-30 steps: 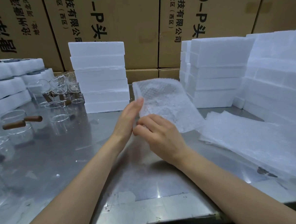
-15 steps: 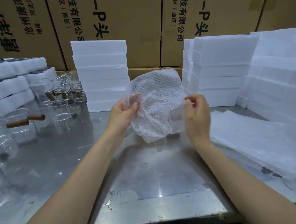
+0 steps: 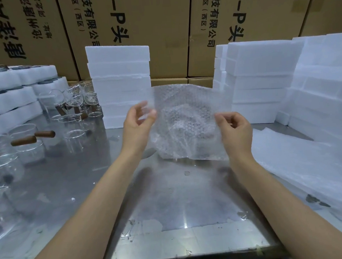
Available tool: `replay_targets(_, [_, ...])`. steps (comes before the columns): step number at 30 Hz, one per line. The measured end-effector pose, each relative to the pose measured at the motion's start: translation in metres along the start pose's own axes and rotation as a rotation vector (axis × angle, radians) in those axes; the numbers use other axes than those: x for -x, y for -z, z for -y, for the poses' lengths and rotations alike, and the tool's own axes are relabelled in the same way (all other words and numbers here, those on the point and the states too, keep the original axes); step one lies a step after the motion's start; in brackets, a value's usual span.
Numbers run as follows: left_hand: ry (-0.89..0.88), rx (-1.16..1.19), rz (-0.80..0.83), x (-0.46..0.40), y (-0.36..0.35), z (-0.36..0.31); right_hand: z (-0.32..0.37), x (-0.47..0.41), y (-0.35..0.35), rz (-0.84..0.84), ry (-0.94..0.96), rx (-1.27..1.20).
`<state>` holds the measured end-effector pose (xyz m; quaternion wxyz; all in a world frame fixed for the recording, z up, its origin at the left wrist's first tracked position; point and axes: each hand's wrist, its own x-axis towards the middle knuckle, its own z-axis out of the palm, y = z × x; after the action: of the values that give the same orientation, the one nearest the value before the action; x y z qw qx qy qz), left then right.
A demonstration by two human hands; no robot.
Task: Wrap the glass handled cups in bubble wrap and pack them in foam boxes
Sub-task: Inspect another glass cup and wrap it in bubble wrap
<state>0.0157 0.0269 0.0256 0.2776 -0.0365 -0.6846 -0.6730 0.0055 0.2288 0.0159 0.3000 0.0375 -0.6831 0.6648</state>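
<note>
Head view takes in a wall of brown cardboard cartons with black printed characters (image 3: 159,29) across the back. In front of it spreads a shiny stainless-steel worktable (image 3: 181,199), its bare surface showing between the person's two forearms. On the right of the table rise tall stacks of white foam boxes (image 3: 263,78), and beside them, towards the front right, lies a flat pile of white bubble-wrap sheets (image 3: 300,171). A narrower stack of white foam boxes (image 3: 120,82) stands at the centre back, and more foam trays (image 3: 8,100) sit in layers at the far left. Clear glass cups with brown wooden handles (image 3: 25,143) crowd the left side of the table, some upright near the front and a cluster further back beside the centre stack.

Held up above the table between the hands is one crumpled sheet of clear bubble wrap (image 3: 183,122). The left hand (image 3: 138,127) pinches its left edge between thumb and fingertips, the other fingers loosely spread. The right hand (image 3: 235,131) grips the right edge with curled fingers. Both hands are apart, with the sheet spanning the gap.
</note>
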Motion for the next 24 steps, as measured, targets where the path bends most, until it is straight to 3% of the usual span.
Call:
replay_targets(4, [-0.199, -0.182, -0.112, 0.004, -0.003, -0.004, 0.002, -0.004, 0.005, -0.208, -0.08, -0.086])
replay_targets(8, [-0.346, -0.263, -0.069, 0.013, -0.01, -0.004, 0.009, -0.014, 0.014, -0.455, -0.03, -0.2])
replay_targets(11, [-0.401, -0.329, -0.021, 0.017, -0.012, -0.004, 0.014, -0.016, 0.02, -0.527, 0.099, -0.167])
replay_targets(13, [-0.457, -0.384, 0.0, 0.02, -0.013, -0.003, 0.015, -0.012, 0.018, -0.45, 0.216, -0.06])
replay_targets(19, [-0.846, -0.656, 0.043, 0.025, -0.018, -0.005, 0.002, 0.005, -0.003, 0.06, 0.496, 0.456])
replay_targets(24, [-0.986, -0.826, 0.083, 0.023, -0.023, -0.003, 0.003, 0.01, -0.007, 0.216, 0.602, 0.628])
